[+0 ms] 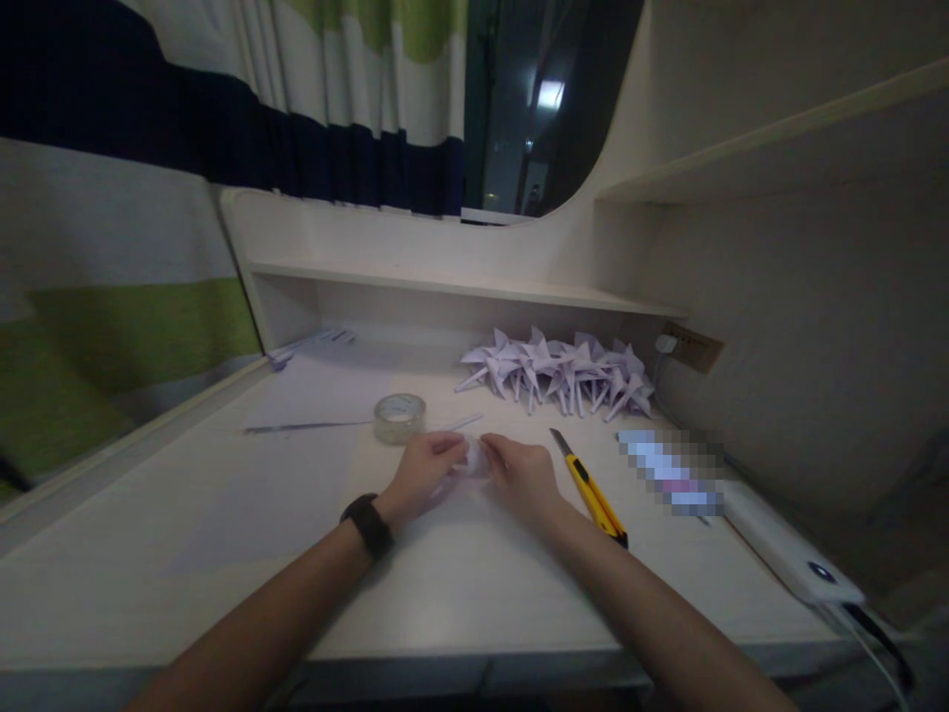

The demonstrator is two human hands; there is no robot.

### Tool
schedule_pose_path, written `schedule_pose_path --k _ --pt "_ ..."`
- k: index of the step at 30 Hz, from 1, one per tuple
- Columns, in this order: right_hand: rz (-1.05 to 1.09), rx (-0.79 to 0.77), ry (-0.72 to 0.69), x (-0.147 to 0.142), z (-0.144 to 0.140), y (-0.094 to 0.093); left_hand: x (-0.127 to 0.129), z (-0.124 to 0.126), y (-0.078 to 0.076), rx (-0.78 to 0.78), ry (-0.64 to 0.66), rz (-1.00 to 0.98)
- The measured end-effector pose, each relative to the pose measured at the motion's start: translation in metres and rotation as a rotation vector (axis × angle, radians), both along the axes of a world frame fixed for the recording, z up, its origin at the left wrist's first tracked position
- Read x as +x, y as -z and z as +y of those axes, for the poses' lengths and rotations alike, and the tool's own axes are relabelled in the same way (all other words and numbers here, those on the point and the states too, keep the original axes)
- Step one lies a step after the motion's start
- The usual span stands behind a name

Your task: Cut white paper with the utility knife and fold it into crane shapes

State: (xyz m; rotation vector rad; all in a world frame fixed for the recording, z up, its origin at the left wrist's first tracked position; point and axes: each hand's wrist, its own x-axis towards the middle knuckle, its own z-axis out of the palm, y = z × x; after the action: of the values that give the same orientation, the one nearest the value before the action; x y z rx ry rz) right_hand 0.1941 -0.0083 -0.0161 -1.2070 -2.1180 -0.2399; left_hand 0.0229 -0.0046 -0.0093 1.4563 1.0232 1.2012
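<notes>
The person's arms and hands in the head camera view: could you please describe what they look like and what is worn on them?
Both forearms are bare, with no sleeves in view. The left hand has a dark band, like a watch or fitness strap, around its wrist. The right hand has a bare wrist. No gloves show, and no rings can be made out on the fingers in this dim light.

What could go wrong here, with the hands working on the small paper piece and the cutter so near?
1. The yellow cutter lies just beside the right hand with its blade out; the forearm might brush it.
2. The light is dim, so the small paper piece between both hands may be folded inaccurately.
3. The left hand is near the tape roll and could knock it.
</notes>
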Motion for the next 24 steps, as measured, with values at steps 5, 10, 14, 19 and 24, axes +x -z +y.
schedule_pose_path --k 5,10,14,19,24 --pt "-0.038 0.003 0.002 0.0 -0.002 -0.002 0.0 0.001 0.001 0.029 -0.005 0.03" --pt "-0.084 0.0 0.01 0.0 -0.004 -0.005 0.0 0.001 0.001 0.056 -0.021 0.085" --pt "-0.174 0.019 -0.015 0.002 -0.004 -0.006 0.0 0.001 0.001 0.066 -0.032 0.119" --pt "-0.262 0.069 -0.057 0.005 -0.005 -0.009 -0.002 0.004 0.007 0.102 -0.013 0.139" --pt "-0.282 0.034 -0.048 0.003 -0.007 -0.013 -0.003 0.005 0.01 0.106 -0.047 0.167"
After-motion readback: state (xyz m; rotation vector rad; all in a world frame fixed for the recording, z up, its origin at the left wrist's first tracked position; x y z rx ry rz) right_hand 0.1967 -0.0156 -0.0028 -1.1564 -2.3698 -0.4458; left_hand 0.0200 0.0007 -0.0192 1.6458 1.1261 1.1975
